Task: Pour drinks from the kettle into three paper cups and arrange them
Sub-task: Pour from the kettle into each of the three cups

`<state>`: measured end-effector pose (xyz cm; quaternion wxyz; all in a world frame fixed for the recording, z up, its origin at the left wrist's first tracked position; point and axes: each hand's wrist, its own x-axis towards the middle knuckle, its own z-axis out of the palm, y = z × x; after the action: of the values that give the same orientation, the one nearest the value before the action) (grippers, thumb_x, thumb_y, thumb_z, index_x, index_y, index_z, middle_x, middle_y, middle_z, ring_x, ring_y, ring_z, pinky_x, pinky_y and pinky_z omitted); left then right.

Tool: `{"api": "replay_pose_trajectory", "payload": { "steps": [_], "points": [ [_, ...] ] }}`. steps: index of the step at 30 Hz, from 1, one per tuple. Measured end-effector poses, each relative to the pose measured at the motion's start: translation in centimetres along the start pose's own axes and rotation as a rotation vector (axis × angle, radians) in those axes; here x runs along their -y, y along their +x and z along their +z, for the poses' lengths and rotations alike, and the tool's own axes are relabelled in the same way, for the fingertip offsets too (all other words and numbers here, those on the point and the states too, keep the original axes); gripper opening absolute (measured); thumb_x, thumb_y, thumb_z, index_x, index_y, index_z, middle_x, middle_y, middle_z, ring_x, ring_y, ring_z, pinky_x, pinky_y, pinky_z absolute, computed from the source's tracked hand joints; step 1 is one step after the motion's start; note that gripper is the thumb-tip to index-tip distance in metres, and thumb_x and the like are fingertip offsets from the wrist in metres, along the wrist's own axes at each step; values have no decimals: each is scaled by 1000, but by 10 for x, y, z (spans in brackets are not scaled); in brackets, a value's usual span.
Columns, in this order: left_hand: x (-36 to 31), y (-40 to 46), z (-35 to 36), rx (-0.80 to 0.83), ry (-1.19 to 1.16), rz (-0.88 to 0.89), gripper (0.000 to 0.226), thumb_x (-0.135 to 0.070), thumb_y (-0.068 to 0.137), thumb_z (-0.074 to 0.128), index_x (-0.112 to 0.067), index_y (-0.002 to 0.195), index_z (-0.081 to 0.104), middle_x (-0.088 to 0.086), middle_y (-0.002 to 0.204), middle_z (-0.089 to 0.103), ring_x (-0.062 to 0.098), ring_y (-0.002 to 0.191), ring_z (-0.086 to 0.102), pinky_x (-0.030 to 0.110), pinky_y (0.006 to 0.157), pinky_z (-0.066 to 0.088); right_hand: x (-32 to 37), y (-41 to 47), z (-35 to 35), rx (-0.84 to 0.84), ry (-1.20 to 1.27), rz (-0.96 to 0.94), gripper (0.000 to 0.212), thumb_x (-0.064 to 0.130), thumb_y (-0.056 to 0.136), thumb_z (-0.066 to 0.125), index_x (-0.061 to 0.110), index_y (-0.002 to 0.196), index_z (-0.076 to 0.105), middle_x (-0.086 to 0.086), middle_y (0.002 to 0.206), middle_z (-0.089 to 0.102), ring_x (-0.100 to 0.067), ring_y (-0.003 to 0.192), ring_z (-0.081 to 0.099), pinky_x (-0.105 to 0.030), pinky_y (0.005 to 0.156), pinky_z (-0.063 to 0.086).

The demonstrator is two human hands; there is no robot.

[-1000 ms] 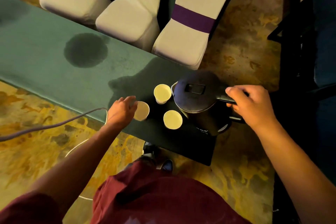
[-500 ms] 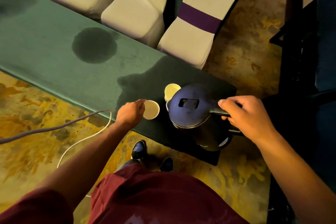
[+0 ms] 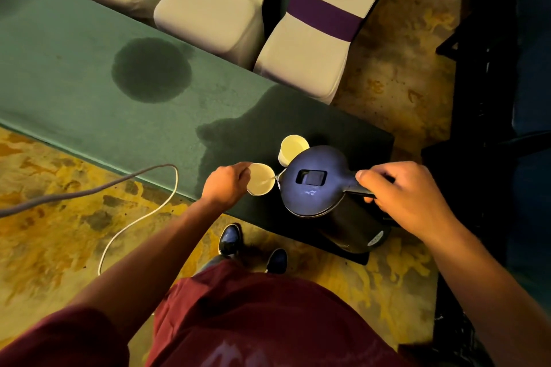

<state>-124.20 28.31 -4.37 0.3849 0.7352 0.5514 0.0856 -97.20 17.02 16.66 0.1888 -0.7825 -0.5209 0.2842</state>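
Observation:
A dark kettle [image 3: 316,185] hangs tilted to the left above the right end of the green table [image 3: 89,74]. My right hand [image 3: 408,194] grips its handle. Its spout sits at the rim of a white paper cup [image 3: 261,179], and a thin stream runs into that cup. My left hand [image 3: 226,185] holds this cup from its left side. A second paper cup [image 3: 293,147] stands just behind the kettle, partly covered by it. The third cup is hidden under the kettle.
Dark wet patches [image 3: 152,68] mark the tablecloth. Three white-covered chairs [image 3: 214,6] with purple bands stand close behind the table. A cable [image 3: 128,223] loops across the patterned floor at the left. Dark furniture [image 3: 507,98] stands at the right. My shoes [image 3: 229,240] are under the table's near edge.
The kettle has been lifted off its spot and moved left over the cups, tilting until its spout reaches the held cup. It now covers the front cup. My left hand stays on its cup.

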Motion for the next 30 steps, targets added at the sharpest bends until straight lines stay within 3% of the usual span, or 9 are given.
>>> {"api": "replay_pose_trajectory", "payload": {
  "steps": [8, 15, 23, 30],
  "points": [
    [2, 0, -1, 25, -39, 24, 34, -27, 102, 45, -20, 130, 65, 11, 101, 75, 29, 87, 73, 43, 78, 59, 6, 1, 5, -12, -46, -8, 41, 36, 92, 62, 16, 57, 66, 17, 53, 65, 0, 54, 63, -12, 41, 40],
    [4, -1, -2, 37, -66, 36, 34, -26, 103, 46, -19, 131, 65, 12, 108, 75, 30, 90, 73, 45, 79, 59, 9, 3, 7, -1, -109, -4, 40, 41, 90, 61, 17, 59, 68, 20, 58, 67, 1, 57, 64, -13, 40, 36],
    [5, -1, 0, 46, -79, 32, 35, -27, 104, 44, -19, 132, 63, 9, 105, 75, 24, 84, 73, 43, 79, 60, 12, -1, 5, -13, -139, -15, 39, 37, 92, 62, 17, 58, 66, 20, 63, 67, -4, 67, 67, -38, 52, 55],
    [5, -2, 0, 50, -107, 27, 33, -26, 104, 46, -18, 131, 64, 8, 102, 75, 20, 76, 74, 42, 76, 61, 13, -2, 2, -2, -135, 8, 43, 48, 84, 55, 15, 57, 66, 15, 62, 68, -9, 64, 67, -43, 53, 55]
  ]
}}
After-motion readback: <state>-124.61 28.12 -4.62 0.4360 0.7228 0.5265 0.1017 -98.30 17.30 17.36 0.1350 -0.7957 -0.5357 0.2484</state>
